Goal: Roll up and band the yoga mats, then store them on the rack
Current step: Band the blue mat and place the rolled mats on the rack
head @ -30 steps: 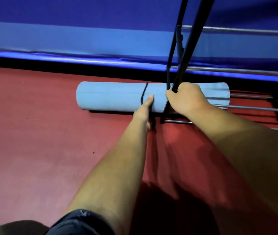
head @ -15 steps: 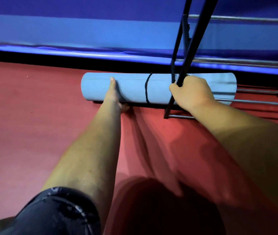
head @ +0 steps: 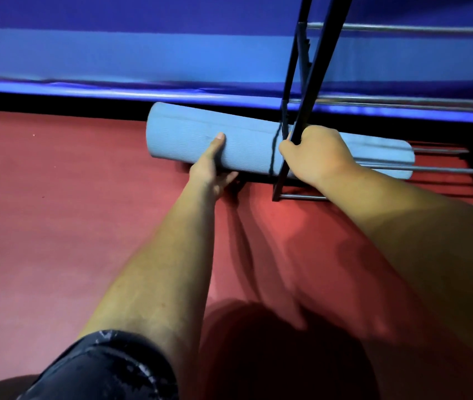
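Note:
A rolled light-blue yoga mat (head: 247, 140) with a dark band (head: 274, 153) round its middle lies tilted, its left end raised off the red floor and its right end on the low bars of the rack. My left hand (head: 212, 166) grips the mat from below, thumb on top and fingers underneath. My right hand (head: 316, 153) grips the black slanted leg (head: 314, 82) of the rack, right of the band. The mat's far side is hidden.
The rack's silver bars (head: 431, 170) run off to the right at floor level, with more bars (head: 402, 28) higher up. A blue padded wall (head: 114, 59) stands right behind the mat. Red floor (head: 56, 226) stretches to the left and toward me.
My left hand went from touching near the band to gripping the mat further left, from below. The mat's left end has lifted and the mat has slid right into the rack.

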